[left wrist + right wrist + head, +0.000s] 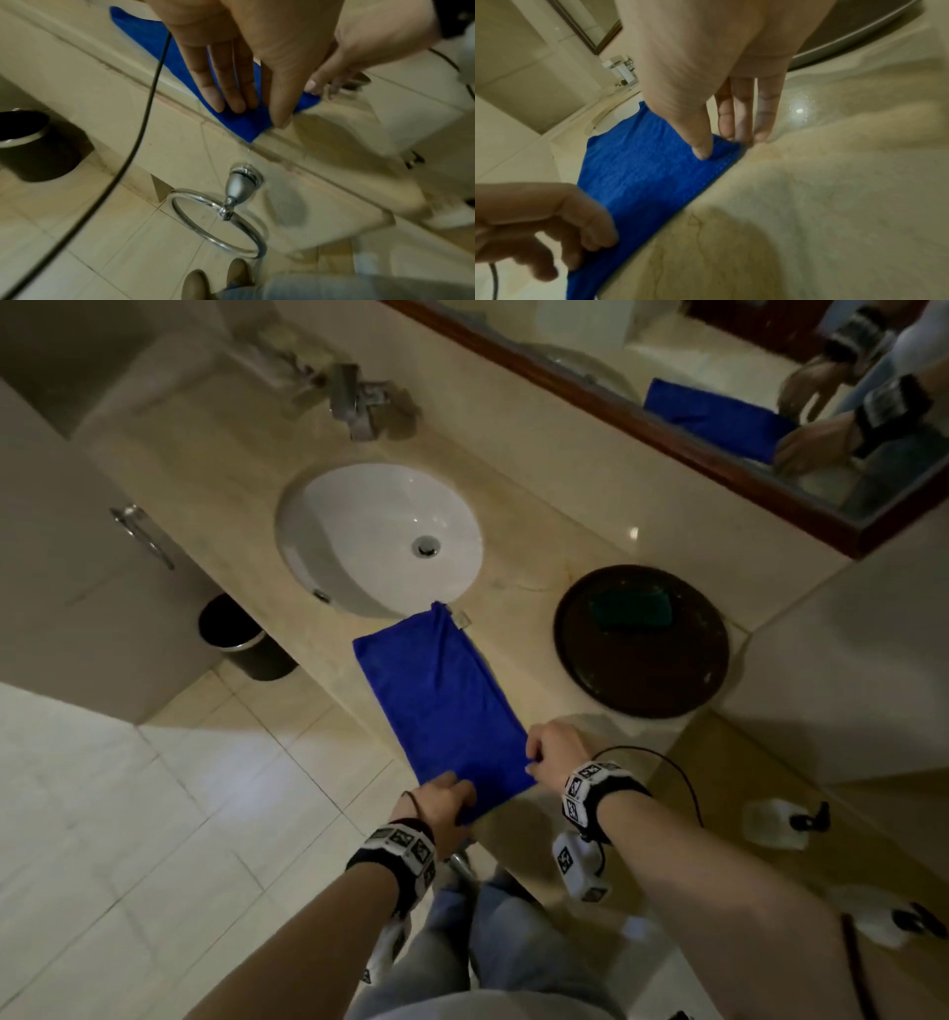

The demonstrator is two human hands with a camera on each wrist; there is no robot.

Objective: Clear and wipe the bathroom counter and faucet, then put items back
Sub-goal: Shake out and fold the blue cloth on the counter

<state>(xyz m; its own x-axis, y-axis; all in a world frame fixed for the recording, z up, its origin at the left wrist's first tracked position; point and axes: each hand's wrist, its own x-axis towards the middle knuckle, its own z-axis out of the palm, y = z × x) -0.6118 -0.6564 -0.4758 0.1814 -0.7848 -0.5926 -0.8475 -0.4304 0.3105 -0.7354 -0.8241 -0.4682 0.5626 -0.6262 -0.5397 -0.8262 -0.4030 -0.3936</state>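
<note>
A bathroom: a white sink [380, 536] sits in a beige marble desk [539, 546], with a chrome faucet [359, 403] at 12 o'clock, a framed mirror [719, 403] at 2 o'clock, a towel ring [218, 221] below, and a bin [241, 639] on the tiled floor [128, 814].

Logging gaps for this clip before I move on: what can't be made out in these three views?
- Head view: the faucet and the things behind it are blurred; what they are is unclear.
- Head view: the green block on the dark round tray is too dim to identify.
- Left wrist view: the left hand covers the blue cloth where its fingers touch it.
- Right wrist view: the right hand hides the cloth corner it pinches; the tray is cut off by the top edge.
</note>
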